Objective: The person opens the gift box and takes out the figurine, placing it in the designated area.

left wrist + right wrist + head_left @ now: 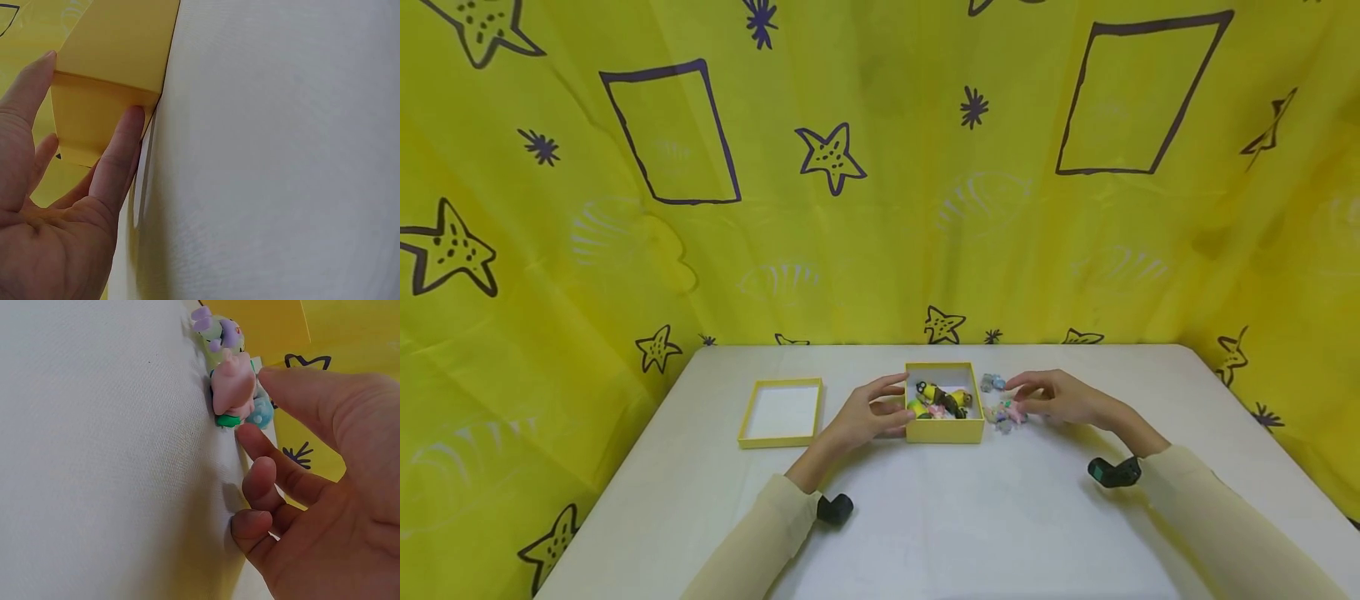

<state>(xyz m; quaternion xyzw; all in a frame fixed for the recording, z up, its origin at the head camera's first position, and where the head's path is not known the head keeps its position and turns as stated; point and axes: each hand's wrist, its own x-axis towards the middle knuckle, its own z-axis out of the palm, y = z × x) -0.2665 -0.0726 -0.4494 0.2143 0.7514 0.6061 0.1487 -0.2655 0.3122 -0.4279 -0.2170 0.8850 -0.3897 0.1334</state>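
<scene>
A yellow box (945,432) stands on the white table, holding several small toy figures, among them a yellow and dark one (931,392). My left hand (863,415) touches the box's left side, its fingers spread and fairly straight; the left wrist view shows fingertips on the yellow wall (94,115). To the right of the box lies a small cluster of figures. My right hand (1063,398) is beside them, thumb and index finger close around a pink figure (232,387) without a visible pinch. Its other fingers are bent loosely. Behind the pink one are a purple and pale green figure (222,334) and a light-blue one (261,414).
A shallow yellow-edged lid (778,442) with a white inside lies to the left of the box. A grey figure (987,383) sits by the box's far right corner. Yellow patterned curtain (880,250) surrounds the table's back and sides.
</scene>
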